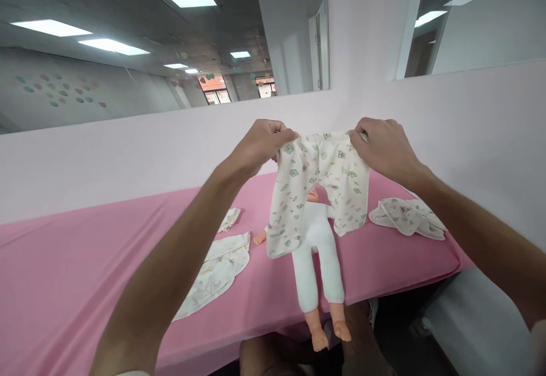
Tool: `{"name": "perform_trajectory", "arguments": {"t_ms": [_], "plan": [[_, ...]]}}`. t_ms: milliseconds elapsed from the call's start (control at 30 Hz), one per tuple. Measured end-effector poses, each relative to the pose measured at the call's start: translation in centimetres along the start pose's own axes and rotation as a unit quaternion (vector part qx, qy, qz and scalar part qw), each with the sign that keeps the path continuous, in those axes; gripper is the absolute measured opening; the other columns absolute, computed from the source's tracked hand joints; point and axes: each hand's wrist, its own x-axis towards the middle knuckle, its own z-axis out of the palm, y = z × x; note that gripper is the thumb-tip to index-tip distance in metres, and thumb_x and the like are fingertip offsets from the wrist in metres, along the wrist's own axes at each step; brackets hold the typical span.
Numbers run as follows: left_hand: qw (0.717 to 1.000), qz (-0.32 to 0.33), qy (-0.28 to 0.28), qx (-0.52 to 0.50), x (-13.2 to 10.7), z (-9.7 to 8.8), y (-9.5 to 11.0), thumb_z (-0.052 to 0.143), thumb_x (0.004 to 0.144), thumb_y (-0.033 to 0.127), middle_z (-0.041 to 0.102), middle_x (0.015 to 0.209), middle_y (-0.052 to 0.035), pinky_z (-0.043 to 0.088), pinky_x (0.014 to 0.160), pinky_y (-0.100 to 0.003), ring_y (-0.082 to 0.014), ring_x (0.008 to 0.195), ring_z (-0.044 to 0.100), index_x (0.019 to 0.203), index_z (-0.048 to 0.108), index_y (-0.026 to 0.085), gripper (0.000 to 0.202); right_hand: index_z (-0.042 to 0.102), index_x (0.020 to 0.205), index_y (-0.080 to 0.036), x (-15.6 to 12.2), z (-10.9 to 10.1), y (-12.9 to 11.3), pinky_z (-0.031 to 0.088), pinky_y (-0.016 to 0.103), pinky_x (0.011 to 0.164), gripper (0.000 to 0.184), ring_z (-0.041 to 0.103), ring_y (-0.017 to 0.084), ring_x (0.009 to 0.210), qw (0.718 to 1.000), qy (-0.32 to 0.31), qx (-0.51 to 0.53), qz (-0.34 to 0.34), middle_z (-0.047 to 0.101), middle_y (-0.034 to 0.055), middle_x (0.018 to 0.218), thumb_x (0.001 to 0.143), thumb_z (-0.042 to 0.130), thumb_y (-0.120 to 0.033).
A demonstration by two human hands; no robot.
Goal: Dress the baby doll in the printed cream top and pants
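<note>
A pair of white baby pants (290, 194) with a small green and pink print hangs spread between my hands. My left hand (267, 140) pinches one corner of the waistband, and my right hand (381, 143) grips the other. Both pant legs dangle in front of a baby doll (315, 251), covering most of its head and part of its chest. The doll lies on its back on the pink-covered table, its white cloth body showing and its bare feet reaching past the near edge.
Printed baby garments (222, 268) lie left of the doll, partly behind my left forearm. More folded printed cloth (407, 217) rests on the right. The pink sheet (119, 262) has creases on the left. Behind the table stands a white wall (170, 160) with large glass panels above it.
</note>
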Motion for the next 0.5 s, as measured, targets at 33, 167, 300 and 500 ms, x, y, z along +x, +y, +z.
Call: {"name": "perform_trajectory", "arguments": {"t_ms": [33,167,300,500], "plan": [[1.0,0.002,-0.001,-0.021,-0.1,0.7,0.3,0.065,0.076,0.033,0.055,0.055,-0.0005,0.043,0.052,-0.025,-0.0088,0.049,0.05,0.058,0.053,0.016,0.027,0.051,0.063,-0.02,-0.2,-0.1,-0.7,0.034,0.037,0.068,0.026,0.049,0.021,0.066,1.0,0.0,0.023,0.007,0.048,0.004,0.059,0.087,0.044,-0.03],[0.994,0.029,-0.033,-0.098,-1.4,3.2,1.3,0.066,0.079,0.034,0.057,0.06,-0.0009,0.048,0.058,-0.026,-0.0089,0.052,0.053,0.063,0.054,0.015,0.027,0.056,0.069,-0.02,-1.5,-0.2,-2.9,0.033,0.031,0.058,0.029,0.047,0.016,0.062,0.988,-0.041,0.148,0.031,0.049,0.0026,0.061,0.088,0.046,-0.039],[0.989,0.045,-0.052,-0.13,-2.7,4.5,1.9,0.064,0.081,0.034,0.061,0.067,-0.0019,0.051,0.066,-0.029,-0.0104,0.059,0.057,0.071,0.06,0.014,0.023,0.062,0.088,-0.019,-2.7,-0.1,-3.4,0.032,0.027,0.055,0.027,0.046,0.014,0.062,0.972,-0.094,0.211,0.053,0.05,0.0008,0.066,0.084,0.053,-0.044],[0.987,0.064,-0.071,-0.129,-3.9,4.8,2.1,0.062,0.082,0.033,0.066,0.079,-0.0039,0.049,0.074,-0.031,-0.0142,0.075,0.061,0.083,0.067,0.015,0.02,0.063,0.091,-0.018,-3.1,0.3,-2.8,0.034,0.026,0.056,0.025,0.047,0.013,0.066,0.963,-0.147,0.217,0.055,0.053,0.0005,0.073,0.075,0.064,-0.038]]}}
